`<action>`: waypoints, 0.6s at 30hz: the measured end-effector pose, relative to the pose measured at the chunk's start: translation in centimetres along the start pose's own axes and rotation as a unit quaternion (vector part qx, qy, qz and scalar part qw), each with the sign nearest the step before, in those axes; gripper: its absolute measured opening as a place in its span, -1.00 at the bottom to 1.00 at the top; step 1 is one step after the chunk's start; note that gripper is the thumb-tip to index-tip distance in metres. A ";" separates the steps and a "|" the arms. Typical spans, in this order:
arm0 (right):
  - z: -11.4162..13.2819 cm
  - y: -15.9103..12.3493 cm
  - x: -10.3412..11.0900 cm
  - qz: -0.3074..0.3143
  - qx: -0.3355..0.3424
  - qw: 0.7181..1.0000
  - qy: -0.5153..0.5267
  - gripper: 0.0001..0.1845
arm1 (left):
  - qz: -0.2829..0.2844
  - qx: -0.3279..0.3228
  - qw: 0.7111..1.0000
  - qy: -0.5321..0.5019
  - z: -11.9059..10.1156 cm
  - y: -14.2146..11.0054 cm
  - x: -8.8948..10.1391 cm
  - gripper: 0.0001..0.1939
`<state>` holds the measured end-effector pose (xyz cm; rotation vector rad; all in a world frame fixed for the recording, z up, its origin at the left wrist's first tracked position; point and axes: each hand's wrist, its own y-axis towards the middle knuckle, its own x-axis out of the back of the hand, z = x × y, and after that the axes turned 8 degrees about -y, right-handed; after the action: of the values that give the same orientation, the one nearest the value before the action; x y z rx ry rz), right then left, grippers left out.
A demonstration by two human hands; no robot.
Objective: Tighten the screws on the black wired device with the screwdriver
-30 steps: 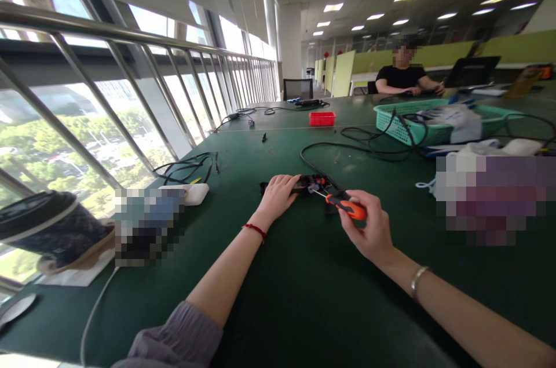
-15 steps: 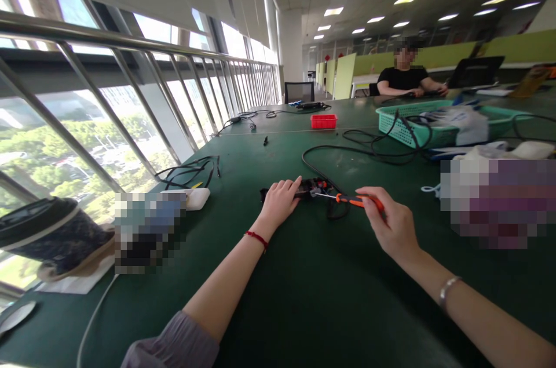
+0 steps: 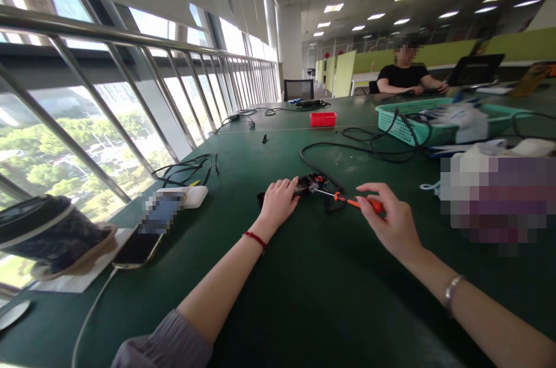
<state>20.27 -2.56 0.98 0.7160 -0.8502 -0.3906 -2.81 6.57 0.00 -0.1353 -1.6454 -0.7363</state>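
A small black electronic part point(image 3: 309, 184) with a black cable point(image 3: 321, 168) lies on the green table point(image 3: 304, 298). My left hand point(image 3: 278, 201) rests on its left end, fingers curled down and pressing it. My right hand point(image 3: 388, 220) pinches the orange handle of a screwdriver point(image 3: 351, 201), whose metal tip points left and touches the part.
A phone point(image 3: 143, 234) on a white cable and a white charger point(image 3: 193, 195) lie at left, beside a dark cup point(image 3: 47, 237). A red box point(image 3: 322, 119), a green basket point(image 3: 434, 119) and loose cables sit farther back. Another person sits at the far end.
My right hand has shifted from a full grip on the screwdriver handle to a fingertip pinch, and the screwdriver now lies flatter, pointing left at the part. The left hand has stayed put.
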 end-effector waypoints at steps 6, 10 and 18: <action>-0.4 0.1 -0.2 -0.006 -0.043 0.998 0.034 -0.76 | 0.001 -0.001 1.000 -0.011 0.2 0.0 0.1 -0.54; -1.1 0.0 -0.6 -0.060 -0.051 0.995 0.053 -0.64 | 0.006 -0.009 1.000 -0.016 0.3 0.0 0.1 -0.54; -1.2 -0.2 -0.2 -0.040 -0.091 0.994 0.039 -0.72 | 0.013 -0.010 1.000 -0.025 0.2 -0.1 0.4 -0.54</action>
<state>21.06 -2.10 0.21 0.5938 -0.7031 -0.5012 -3.13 6.47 0.33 -0.1895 -1.6817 -0.7354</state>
